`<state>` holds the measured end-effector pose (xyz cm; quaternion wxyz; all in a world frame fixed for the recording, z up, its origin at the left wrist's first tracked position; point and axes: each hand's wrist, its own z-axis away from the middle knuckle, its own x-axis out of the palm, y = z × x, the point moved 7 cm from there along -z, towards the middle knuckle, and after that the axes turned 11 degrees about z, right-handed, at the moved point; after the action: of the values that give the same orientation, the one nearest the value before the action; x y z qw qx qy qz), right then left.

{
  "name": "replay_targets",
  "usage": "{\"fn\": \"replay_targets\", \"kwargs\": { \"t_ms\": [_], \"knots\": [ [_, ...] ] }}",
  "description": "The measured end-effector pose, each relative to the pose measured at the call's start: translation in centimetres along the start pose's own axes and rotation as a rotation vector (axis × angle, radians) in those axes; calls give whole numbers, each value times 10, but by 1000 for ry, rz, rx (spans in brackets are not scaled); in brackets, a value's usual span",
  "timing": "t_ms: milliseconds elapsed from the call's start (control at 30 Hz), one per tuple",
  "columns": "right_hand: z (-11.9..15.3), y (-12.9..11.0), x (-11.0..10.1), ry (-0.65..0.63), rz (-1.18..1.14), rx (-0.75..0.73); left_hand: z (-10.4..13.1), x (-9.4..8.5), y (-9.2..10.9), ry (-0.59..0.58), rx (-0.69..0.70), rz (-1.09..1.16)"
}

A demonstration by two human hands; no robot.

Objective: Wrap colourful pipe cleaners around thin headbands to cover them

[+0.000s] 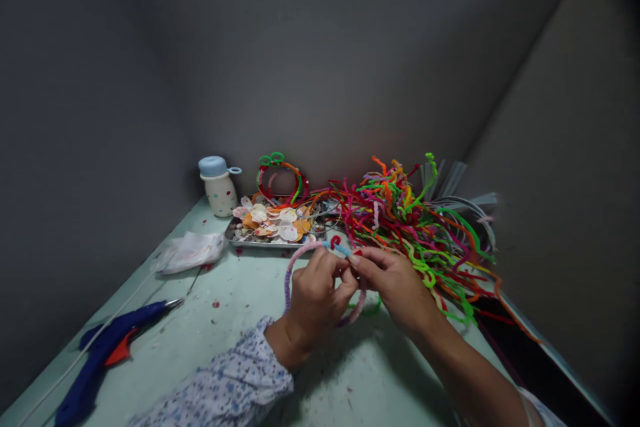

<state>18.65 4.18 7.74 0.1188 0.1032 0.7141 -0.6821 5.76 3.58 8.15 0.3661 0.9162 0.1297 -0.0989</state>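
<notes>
Above the table's middle, a headband [300,251] wrapped in pink, purple and light blue pipe cleaners curves around my left hand [317,293]. The fingers of that hand are closed on the band near its blue stretch. My right hand [395,280] pinches the same part from the other side, thumb and forefinger together. A small red pipe-cleaner curl [335,241] stands up from the blue section, and a bit of red shows at my right fingertips. The exact grip between the two hands is partly hidden.
A metal tray [273,244] of flower-shaped pieces and beads lies behind the hands. Colourful pipe cleaners [400,220] heap at right. A finished-looking headband [260,180], bottle [220,193] and plastic bag [193,252] stand further back. A blue glue gun [105,353] with its cord lies left.
</notes>
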Motion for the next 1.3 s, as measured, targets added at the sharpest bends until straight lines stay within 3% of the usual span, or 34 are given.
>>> {"fn": "replay_targets", "kwargs": {
  "t_ms": [200,500,600,1000,1300],
  "knots": [
    [-2,4,-3,6,-72,8,-2,4,-5,-59,-172,179],
    [-10,11,-13,41,-144,-12,8,30,-22,-75,-845,871],
    [-9,7,-10,12,-124,-57,11,39,-21,-126,-1002,1104],
    [-10,11,-12,12,-154,-3,16,46,-17,-154,-1315,1444],
    [-10,14,-13,16,-129,-5,18,48,-21,-145,-1292,1437]
  ]
}}
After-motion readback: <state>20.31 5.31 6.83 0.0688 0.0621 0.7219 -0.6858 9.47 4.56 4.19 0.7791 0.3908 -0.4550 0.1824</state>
